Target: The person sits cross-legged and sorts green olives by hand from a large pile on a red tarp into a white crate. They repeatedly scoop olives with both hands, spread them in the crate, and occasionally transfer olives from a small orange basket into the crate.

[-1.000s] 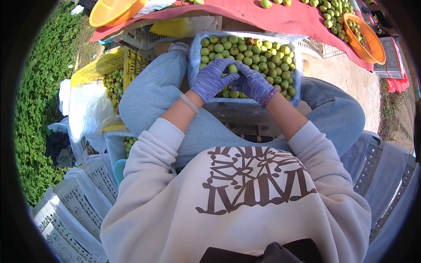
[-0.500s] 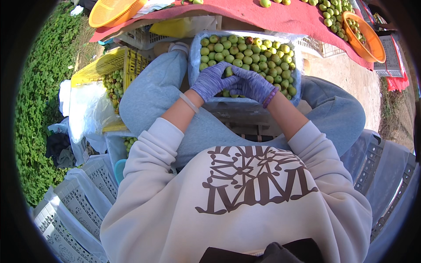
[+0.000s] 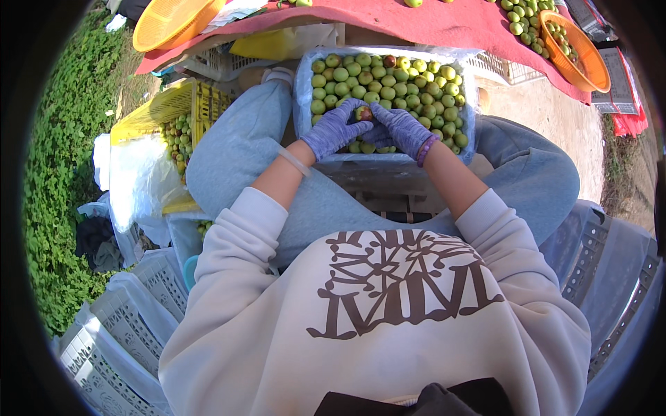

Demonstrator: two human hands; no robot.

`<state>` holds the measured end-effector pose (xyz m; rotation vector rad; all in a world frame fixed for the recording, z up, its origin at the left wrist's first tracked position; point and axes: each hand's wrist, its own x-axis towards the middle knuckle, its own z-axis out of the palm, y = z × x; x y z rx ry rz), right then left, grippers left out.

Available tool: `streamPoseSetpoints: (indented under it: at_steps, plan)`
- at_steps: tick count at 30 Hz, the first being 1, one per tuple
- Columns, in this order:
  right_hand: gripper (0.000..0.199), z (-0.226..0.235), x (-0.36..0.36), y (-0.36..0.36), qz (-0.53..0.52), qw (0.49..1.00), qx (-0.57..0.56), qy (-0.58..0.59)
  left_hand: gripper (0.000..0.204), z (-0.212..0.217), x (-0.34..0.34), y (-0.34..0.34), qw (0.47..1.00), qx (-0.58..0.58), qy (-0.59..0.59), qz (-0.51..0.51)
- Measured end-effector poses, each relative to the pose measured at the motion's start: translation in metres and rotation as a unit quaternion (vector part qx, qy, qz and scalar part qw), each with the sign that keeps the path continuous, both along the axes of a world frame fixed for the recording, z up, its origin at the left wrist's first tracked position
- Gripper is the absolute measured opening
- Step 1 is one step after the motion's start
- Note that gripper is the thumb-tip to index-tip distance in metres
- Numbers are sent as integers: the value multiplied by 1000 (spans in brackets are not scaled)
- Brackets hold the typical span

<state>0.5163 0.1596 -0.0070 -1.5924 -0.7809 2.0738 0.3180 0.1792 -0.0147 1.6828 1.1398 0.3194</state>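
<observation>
Both of my hands wear purple knit gloves and meet above the near part of a crate (image 3: 303,118) lined with bluish plastic. Round green jujubes (image 3: 416,87) fill the crate. Between my left hand (image 3: 336,130) and my right hand (image 3: 402,130) shows a reddish-brown jujube (image 3: 363,113). The left thumb and fingers close around it from the left. My right hand is curled against it from the other side, its thumb near the fruit and its lower fingers partly hidden. Loose jujubes lie just beyond and under my hands.
A red cloth (image 3: 416,28) covers the surface ahead, with an orange basket (image 3: 177,24) at left and another orange basket (image 3: 579,59) beside piled fruit at right. A yellow crate (image 3: 156,111) of fruit stands left. Grey crates (image 3: 142,295) flank me.
My hands have parted slightly, and a reddish jujube now shows between them, where a green one showed before. The whole view has shifted a little.
</observation>
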Motion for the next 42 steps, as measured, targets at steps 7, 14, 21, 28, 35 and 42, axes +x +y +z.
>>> streamPoseSetpoints:
  at_steps: [7, 14, 21, 28, 35, 42]
  plan:
    - [43, 1, 16, 8, 18, 998, 45, -35, 54, 38, -25, 11, 983, 112, 142, -22]
    - [34, 5, 79, 13, 215, 836, 294, -410, 59, 108, -254, 49, 827, 169, 427, 324]
    - [38, 1, 32, -18, 362, 668, 412, -503, 52, 102, -190, 34, 898, 170, 303, 272]
    - [36, -11, 16, -6, 415, 624, 446, -490, 47, 38, -13, -7, 939, 102, 306, -119]
    - [30, -19, 17, 6, 49, 953, 279, -107, 43, 13, -19, -6, 947, 68, 296, -109]
    - [62, -26, 31, 2, -103, 948, 91, 287, 42, 7, 11, -29, 887, 289, 273, -235]
